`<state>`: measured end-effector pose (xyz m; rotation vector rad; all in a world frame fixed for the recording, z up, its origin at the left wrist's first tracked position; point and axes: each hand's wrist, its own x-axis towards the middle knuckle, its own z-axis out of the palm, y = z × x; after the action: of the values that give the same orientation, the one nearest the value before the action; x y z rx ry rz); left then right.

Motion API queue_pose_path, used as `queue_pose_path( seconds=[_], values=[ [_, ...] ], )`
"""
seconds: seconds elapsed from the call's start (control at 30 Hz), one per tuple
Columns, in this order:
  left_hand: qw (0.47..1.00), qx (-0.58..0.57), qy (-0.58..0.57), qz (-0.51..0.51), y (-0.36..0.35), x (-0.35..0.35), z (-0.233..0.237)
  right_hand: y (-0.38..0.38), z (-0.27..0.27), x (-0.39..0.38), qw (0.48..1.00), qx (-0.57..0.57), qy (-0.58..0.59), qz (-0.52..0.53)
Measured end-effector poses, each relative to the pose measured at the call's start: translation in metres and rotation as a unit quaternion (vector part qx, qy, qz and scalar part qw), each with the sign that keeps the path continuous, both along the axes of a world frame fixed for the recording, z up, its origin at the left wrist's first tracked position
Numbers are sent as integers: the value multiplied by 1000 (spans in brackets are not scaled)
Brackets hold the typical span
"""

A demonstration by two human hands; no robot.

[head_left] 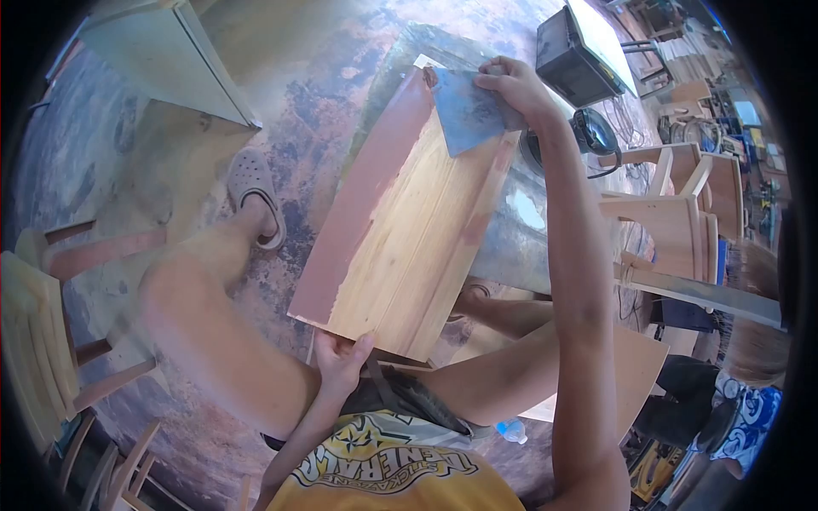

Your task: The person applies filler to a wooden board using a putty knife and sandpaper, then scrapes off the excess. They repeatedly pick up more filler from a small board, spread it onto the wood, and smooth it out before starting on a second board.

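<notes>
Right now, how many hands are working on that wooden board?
2. The left hand grips the near edge of the wooden board; the right hand presses a scraper against its far end. No other hands show.

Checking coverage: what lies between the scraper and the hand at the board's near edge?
Head view: only the board, bare wood beside a reddish coated strip.

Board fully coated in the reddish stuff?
No, the reddish coat covers the board only along its left strip and far end; the middle is bare wood.

Bare pale wood board part-coated matt reddish-brown; dull metal scraper.
</notes>
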<state>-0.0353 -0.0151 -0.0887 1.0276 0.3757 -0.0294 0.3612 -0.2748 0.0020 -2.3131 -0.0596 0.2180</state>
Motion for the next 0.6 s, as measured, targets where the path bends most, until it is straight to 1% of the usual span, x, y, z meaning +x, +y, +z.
queue_pose_path(
  seconds=[0.1,0.17,0.23,0.3,0.43,0.5,0.53,0.6],
  values=[
    [1000,7,-4,-1,1,1,2,-5,6,12,999,18,16,22],
    [1000,2,5,-24,3,-1,1,-7,11,22,999,16,19,39],
    [1000,3,10,-26,4,-2,1,-5,8,30,998,15,23,54],
    [1000,3,14,-27,4,-3,0,1,6,39,991,-33,-37,122],
    [999,-12,32,-27,6,-6,-2,10,12,52,986,-17,13,166],
    [999,-19,40,-30,6,-7,0,14,18,56,979,-57,18,193],
    [998,-20,41,-34,7,-6,1,17,20,55,977,-70,3,203],
    [998,-23,46,-38,6,-5,2,19,28,51,976,-79,-1,204]
  ],
)
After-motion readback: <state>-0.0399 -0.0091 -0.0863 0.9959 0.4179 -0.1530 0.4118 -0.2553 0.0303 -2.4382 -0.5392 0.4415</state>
